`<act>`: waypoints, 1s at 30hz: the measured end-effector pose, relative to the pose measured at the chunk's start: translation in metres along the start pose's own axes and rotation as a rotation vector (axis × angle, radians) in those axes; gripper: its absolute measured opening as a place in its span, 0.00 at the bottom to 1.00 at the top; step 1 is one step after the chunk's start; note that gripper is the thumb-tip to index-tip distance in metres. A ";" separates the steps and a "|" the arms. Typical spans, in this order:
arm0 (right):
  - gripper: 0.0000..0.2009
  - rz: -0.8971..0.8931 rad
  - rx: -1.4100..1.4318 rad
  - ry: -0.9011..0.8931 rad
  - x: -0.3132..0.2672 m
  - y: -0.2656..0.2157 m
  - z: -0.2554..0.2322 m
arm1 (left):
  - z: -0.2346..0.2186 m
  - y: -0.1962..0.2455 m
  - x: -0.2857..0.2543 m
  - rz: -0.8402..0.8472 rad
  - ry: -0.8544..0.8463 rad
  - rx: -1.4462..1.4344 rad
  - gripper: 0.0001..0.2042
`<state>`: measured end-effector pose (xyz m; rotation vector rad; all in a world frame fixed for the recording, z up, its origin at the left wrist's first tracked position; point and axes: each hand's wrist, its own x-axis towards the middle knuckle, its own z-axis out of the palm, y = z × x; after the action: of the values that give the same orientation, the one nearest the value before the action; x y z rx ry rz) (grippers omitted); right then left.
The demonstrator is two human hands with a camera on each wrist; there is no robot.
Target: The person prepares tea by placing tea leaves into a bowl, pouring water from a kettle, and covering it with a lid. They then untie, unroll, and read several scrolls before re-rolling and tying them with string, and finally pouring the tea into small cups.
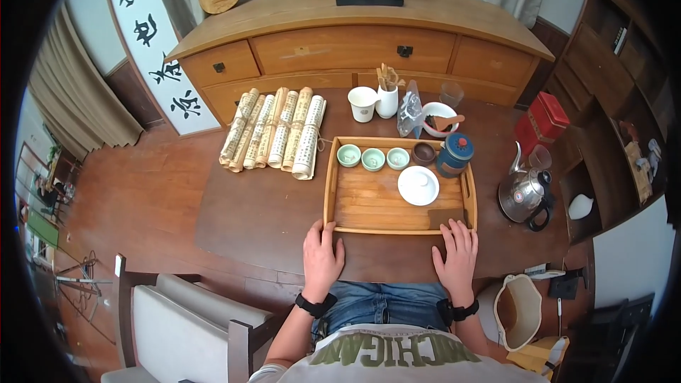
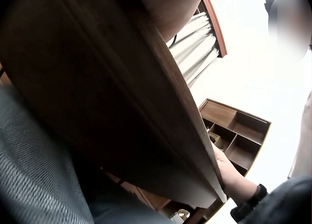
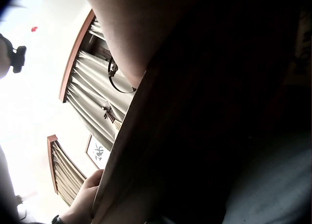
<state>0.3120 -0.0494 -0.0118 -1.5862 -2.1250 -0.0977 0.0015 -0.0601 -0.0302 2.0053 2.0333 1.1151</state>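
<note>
A wooden tea tray [image 1: 383, 231] lies on the dark table in front of the person. My left hand [image 1: 323, 257] rests on the table's near edge, its fingertips at the tray's front left corner. At the front right corner, my right hand [image 1: 457, 257] lies with fingers extended toward the rim. Both hands hold nothing. Three pale green cups [image 1: 373, 160] and a dark brown cup [image 1: 423, 153] line the tray's back. A white lidded bowl [image 1: 418, 188], a blue canister [image 1: 452, 159] with a red-topped lid and a folded brown cloth [image 1: 445, 218] sit toward the right.
Several tied paper scrolls [image 1: 277, 131] lie left of the tray. Behind it stand a white pitcher [image 1: 362, 104], a white tool holder [image 1: 387, 101] and a bowl [image 1: 438, 112] with a wooden scoop. A steel kettle [image 1: 521, 195] and a red tin [image 1: 541, 119] are at right.
</note>
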 end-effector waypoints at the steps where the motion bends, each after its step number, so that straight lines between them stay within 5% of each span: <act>1: 0.26 0.002 0.000 -0.007 0.000 0.000 0.000 | 0.000 0.001 0.000 -0.012 -0.001 0.005 0.22; 30: 0.24 0.007 0.015 -0.024 0.004 0.002 -0.001 | -0.007 0.006 0.004 0.060 -0.001 0.018 0.20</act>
<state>0.3138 -0.0459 -0.0095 -1.5938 -2.1328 -0.0601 0.0024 -0.0602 -0.0205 2.0875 2.0025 1.1105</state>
